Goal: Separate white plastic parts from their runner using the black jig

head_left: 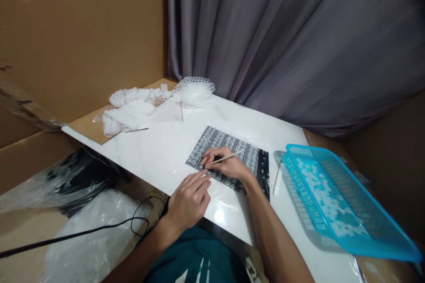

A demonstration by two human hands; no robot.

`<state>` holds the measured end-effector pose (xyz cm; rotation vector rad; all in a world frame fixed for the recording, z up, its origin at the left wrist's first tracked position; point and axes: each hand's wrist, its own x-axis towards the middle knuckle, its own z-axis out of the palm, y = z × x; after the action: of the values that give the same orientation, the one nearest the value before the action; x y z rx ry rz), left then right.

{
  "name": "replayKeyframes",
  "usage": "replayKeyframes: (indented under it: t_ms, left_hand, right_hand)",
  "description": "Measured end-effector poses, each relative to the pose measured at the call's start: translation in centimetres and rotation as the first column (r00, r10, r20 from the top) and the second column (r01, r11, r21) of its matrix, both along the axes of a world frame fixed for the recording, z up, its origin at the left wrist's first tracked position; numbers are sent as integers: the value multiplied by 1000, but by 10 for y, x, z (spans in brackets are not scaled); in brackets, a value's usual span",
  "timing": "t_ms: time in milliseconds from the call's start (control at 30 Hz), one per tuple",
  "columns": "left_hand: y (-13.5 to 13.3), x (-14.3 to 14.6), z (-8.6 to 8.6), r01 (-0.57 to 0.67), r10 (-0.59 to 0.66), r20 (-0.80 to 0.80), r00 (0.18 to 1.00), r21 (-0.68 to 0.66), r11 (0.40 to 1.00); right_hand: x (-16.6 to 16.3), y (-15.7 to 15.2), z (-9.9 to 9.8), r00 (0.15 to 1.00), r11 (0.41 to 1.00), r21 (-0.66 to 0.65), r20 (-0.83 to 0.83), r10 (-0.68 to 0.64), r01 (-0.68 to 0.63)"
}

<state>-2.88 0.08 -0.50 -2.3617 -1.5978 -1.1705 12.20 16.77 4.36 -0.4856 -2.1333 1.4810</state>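
A dark board (pixel 264 177) lies on the white table, covered in rows of small round white pieces with holes in their middles. My right hand (pixel 229 162) is over the board, its thumb and fingers pinched around a thin white stick (pixel 226 158). The stick slants up to the right; its lower end is at the fingertips, over the board's near-left part. At the near edge of the board is my left hand (pixel 190 196), palm down, with its fingers reaching forward close to the right fingertips. Nothing shows in it, and its thumb is mostly hidden.
A blue plastic basket (pixel 378 203) with many small white pieces stands at the right. Beside it lies a thin metal tool (pixel 278 179). White perforated sheets (pixel 194 90) and bundled white pieces (pixel 128 115) are at the back left. A grey curtain (pixel 265 44) and cardboard walls (pixel 83 31) enclose the table.
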Motion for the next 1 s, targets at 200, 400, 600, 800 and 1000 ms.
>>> replayKeyframes:
  t_ms: [200, 400, 600, 800, 1000]
  left_hand:
    - [0, 0, 0, 8, -8, -6, 1000, 10, 1000]
    - [0, 0, 2, 7, -7, 6, 1000, 14, 1000]
    - [-5, 1, 3, -71, 71, 9, 997, 11, 997]
    - [-6, 2, 2, -82, 82, -18, 996, -25, 996]
    - [-5, 2, 4, -85, 85, -12, 996, -37, 996]
  right_hand:
    - [-1, 0, -2, 999, 999, 48, 31, -13, 12]
    - [0, 1, -3, 999, 995, 104, 52, -4, -2]
    - [-2, 1, -4, 997, 991, 132, 64, -36, 27]
    - [-5, 0, -7, 998, 992, 119, 39, -52, 47]
    - [-4, 0, -6, 999, 994, 104, 21, -31, 29]
